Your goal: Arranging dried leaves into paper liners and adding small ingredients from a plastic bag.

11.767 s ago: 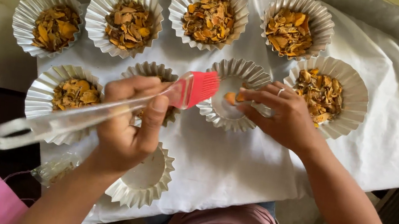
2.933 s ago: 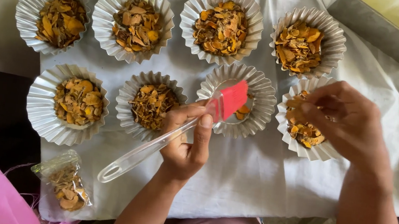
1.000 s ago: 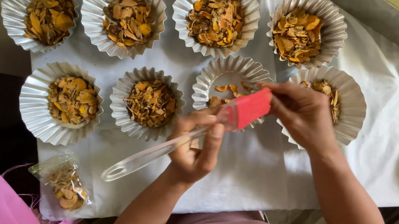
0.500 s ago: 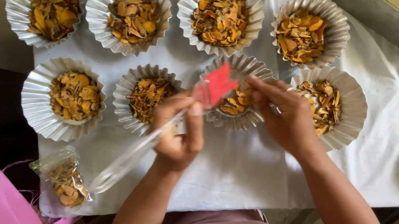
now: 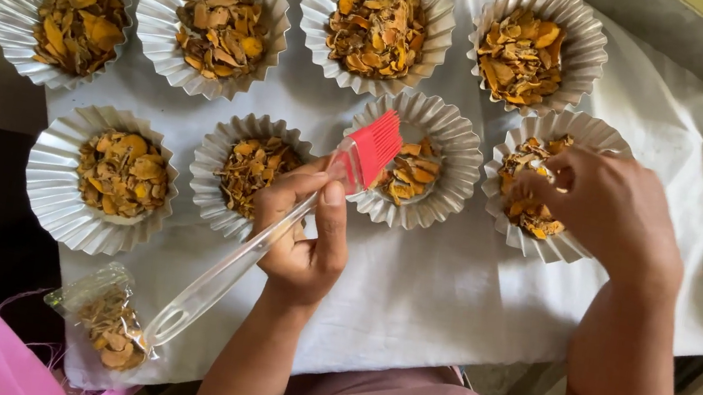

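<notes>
White cloth (image 5: 456, 304) with eight fluted foil cups (image 5: 102, 181) and a small clear bag (image 5: 103, 319)

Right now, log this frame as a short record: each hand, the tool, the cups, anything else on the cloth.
left hand: grips the brush handle
brush: clear handle, red bristles over the partly filled cup
right hand: fingers in the right-end cup of the near row
cups: eight pleated foil cups holding dried yellow-orange chips, four per row
cloth: white, under all the cups
plastic bag: small, clear, holds chips, lies at the near left edge
</notes>
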